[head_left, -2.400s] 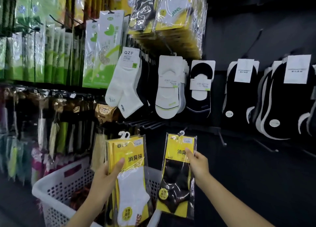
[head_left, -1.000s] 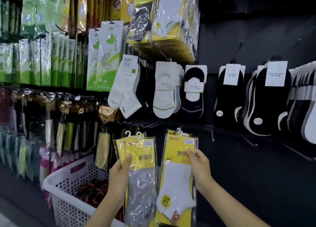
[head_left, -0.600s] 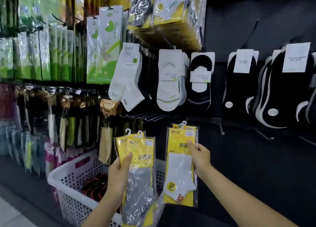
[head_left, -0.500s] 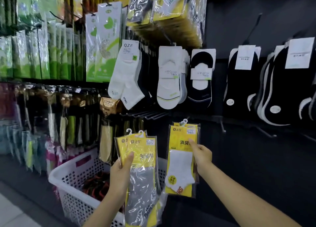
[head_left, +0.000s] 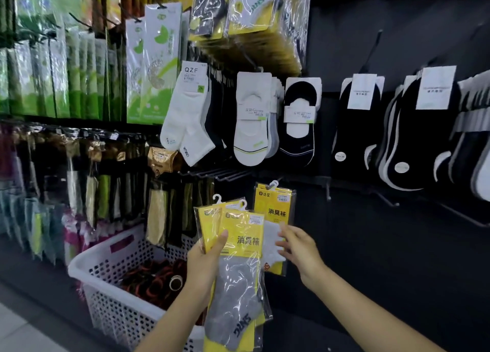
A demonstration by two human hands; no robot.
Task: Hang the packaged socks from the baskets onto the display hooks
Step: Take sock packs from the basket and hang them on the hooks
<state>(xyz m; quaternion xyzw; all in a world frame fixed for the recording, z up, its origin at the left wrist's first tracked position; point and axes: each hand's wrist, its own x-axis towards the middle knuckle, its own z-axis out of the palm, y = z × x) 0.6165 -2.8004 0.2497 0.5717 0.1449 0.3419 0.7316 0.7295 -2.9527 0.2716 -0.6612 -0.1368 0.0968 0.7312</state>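
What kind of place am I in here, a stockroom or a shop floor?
Most likely a shop floor, the sock aisle: labelled socks hang in rows on wall hooks, a white basket of stock sits below, and the left hand holds yellow sock packs.

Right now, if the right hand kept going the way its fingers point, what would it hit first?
Probably the white-sock pack: the right hand has its fingers aimed left at it, seemingly almost touching, though depth is unclear.
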